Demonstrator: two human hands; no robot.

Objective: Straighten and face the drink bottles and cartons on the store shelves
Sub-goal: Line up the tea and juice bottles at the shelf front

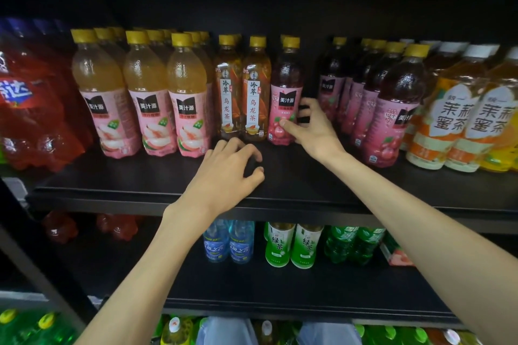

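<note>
Black upper shelf: peach-juice bottles with pink labels stand faced forward; judged done. Dark red plum-drink bottle with pink label sits set back, gap on its right. Right hand grips it; left hand loosely curled, holding nothing, over the shelf.
</note>
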